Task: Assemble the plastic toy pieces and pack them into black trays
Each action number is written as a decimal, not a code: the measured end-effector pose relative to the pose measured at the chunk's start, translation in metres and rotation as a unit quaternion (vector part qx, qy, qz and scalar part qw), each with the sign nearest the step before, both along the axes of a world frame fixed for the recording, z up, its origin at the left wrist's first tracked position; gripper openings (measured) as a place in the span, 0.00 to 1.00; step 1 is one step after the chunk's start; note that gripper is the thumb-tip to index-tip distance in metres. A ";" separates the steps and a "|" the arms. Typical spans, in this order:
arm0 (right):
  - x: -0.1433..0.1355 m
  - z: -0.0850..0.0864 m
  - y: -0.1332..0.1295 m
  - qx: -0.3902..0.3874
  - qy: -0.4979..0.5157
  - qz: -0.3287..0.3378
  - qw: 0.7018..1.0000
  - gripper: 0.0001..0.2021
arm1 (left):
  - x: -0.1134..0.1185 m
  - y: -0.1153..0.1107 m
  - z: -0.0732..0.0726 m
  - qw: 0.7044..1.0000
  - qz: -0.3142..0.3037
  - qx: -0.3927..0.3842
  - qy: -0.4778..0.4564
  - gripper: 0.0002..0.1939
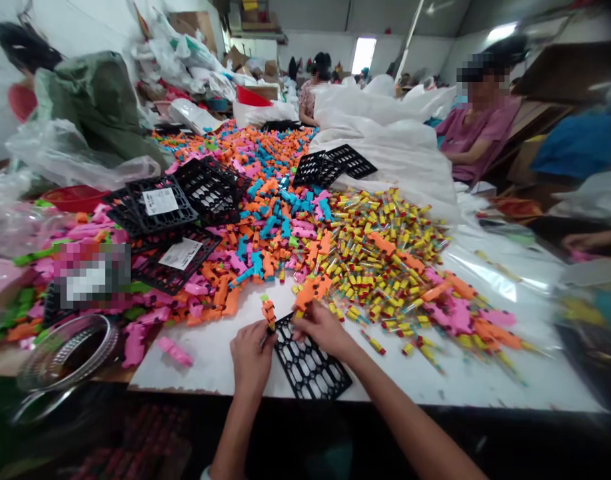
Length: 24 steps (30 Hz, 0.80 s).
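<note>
My left hand is closed on a small orange toy with a green top, held upright by its lower end over the tray's left edge. Pinched in the fingers of my right hand is an orange toy car, above the tray's far right corner. Between and below both hands, a black lattice tray lies flat at the table's front edge, with white showing through its cells. To the right of my right hand spreads a heap of small yellow tubes with red ends.
A big pile of orange, blue and pink toys covers the table's middle. Black trays with labels are stacked on the left. A clear round basket stands front left. A co-worker in pink sits at right behind white sheeting.
</note>
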State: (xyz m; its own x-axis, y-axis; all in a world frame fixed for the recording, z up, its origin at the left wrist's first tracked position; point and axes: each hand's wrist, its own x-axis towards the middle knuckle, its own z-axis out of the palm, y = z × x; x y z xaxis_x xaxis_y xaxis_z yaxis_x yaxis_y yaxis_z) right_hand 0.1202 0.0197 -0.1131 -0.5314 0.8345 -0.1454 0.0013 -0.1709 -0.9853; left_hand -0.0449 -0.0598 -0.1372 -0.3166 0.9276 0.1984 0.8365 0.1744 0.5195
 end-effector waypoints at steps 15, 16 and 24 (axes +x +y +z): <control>-0.023 -0.013 -0.008 -0.073 0.063 -0.015 0.995 0.19 | -0.003 -0.009 -0.007 0.998 -0.051 -0.018 -0.015 0.19; -0.021 -0.011 -0.009 -0.066 0.056 -0.023 0.996 0.18 | -0.002 -0.010 -0.006 0.998 -0.053 -0.015 -0.016 0.18; -0.003 -0.018 -0.021 0.002 -0.014 0.008 1.000 0.13 | 0.004 -0.009 0.000 0.999 -0.042 -0.005 0.007 0.15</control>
